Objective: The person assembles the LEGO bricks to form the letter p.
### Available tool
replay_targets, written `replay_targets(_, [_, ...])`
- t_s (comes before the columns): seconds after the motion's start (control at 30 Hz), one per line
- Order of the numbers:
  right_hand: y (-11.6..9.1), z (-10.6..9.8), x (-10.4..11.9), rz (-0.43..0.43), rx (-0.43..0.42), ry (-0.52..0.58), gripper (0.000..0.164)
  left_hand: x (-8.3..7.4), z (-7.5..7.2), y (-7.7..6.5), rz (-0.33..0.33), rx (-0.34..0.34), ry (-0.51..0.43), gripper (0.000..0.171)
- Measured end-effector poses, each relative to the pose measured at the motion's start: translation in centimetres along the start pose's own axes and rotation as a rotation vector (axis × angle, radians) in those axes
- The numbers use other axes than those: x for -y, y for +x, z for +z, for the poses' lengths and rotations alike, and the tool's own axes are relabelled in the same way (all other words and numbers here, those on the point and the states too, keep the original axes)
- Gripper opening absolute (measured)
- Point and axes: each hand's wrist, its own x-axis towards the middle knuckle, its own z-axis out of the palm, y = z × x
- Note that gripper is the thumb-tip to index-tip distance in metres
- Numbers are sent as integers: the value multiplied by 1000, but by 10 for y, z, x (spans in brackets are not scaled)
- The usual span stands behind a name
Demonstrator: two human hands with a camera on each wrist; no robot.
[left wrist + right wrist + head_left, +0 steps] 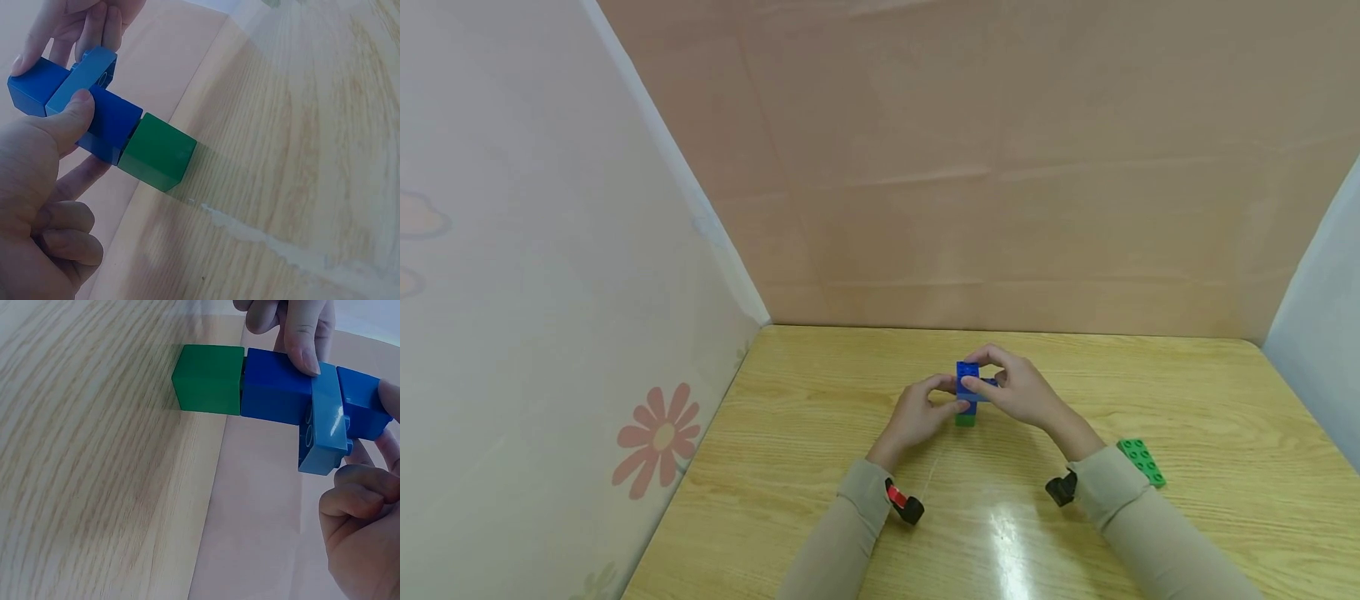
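Observation:
An upright stack of toy bricks stands on the table between the two hands. A green brick [159, 153] forms its base, with a dark blue brick [275, 384] above it. Over that sits a thinner, lighter blue plate [328, 425] that juts out to one side, and another blue brick [361, 403] is on top. The left hand [920, 414] pinches the stack around the dark blue brick and the plate's edge, thumb against the near side. Up at the top brick, the right hand [1026, 390] grips it between thumb and fingers.
A green studded plate [1141, 461] lies on the wooden table [775, 483] near the right forearm. Wrist cameras are strapped to both arms. A pinkish-brown wall covering [1000, 183] rises behind the table, and a flower-patterned pale wall [550, 250] stands at left.

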Motion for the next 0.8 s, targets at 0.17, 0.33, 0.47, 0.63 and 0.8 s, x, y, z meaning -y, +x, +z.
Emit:
replay_targets(0.17, [1,0,0,0,10,-16,29,0,0,0,-8,0,-7,37])
replay_targets(0.33, [0,-2,2,6,10,-53,36,0,-1,0,3,-1,5,38])
replay_targets(0.47, [-2,-6,2,27,15,-74,43,-1,-1,-1,-1,3,4,39])
replay_targets(0.63, [-6,-12,-1,17,0,-97,46,-3,-1,-1,-10,8,-2,39])
replay_targets(0.8, [-11,-25,-1,-10,-29,-120,45,-6,-2,0,-14,3,-3,40])
